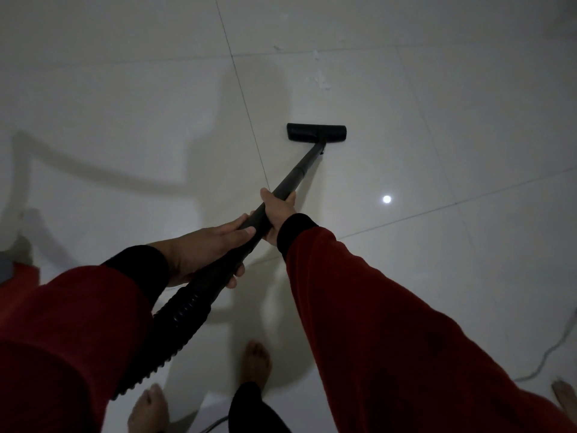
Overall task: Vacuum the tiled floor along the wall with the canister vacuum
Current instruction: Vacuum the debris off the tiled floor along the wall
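Underfoot you've got a big pale tiled floor (pixel 437 120), glossy enough to mirror a ceiling light (pixel 387 199), so dust is hard to spot; go slow. No wall or canister visible from here, so I can't tell how close you are to the edge you're meant to follow. Your wand (pixel 293 176) runs from the ribbed hose (pixel 175 320) down to the head (pixel 316 132), which sits flat on the tile just right of a grout line (pixel 249 120). Left hand (pixel 206 248) is wrapped round the wand where the hose joins, right hand (pixel 279 214) clamped round it just ahead. I'd keep the head flat and push in overlapping strips. White debris (pixel 321 79) lies just beyond the head, probably your next pass. Watch the cord (pixel 549 351) by your right foot (pixel 565 398), and your bare toes.
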Motion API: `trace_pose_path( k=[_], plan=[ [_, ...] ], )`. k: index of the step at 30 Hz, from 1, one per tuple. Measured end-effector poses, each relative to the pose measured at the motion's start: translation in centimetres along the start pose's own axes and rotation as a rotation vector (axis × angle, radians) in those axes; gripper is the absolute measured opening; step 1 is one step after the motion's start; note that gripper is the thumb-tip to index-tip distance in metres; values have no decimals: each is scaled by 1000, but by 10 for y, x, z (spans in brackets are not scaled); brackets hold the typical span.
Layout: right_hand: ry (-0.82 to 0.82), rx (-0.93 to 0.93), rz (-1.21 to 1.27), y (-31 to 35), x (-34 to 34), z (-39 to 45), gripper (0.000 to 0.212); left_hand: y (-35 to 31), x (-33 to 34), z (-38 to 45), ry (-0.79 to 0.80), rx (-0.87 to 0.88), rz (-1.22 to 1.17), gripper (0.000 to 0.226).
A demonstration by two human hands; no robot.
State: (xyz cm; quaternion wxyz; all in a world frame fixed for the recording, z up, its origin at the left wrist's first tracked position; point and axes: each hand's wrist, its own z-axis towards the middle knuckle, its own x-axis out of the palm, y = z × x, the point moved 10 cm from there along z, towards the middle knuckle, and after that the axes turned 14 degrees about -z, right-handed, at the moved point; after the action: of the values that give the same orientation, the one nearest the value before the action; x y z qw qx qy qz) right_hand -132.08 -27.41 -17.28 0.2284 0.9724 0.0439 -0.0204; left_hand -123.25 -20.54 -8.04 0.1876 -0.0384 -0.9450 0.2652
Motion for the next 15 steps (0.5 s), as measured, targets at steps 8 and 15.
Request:
trace_pose_path(
  k=[8, 15],
  plan=[
    [30, -12, -76, 43, 4, 29, 87, -32, -13, 32, -27, 39, -44, 57],
    [62, -43, -80, 86, 11, 57, 88, -61, -37, 66, -62, 59, -61, 61]
  ],
)
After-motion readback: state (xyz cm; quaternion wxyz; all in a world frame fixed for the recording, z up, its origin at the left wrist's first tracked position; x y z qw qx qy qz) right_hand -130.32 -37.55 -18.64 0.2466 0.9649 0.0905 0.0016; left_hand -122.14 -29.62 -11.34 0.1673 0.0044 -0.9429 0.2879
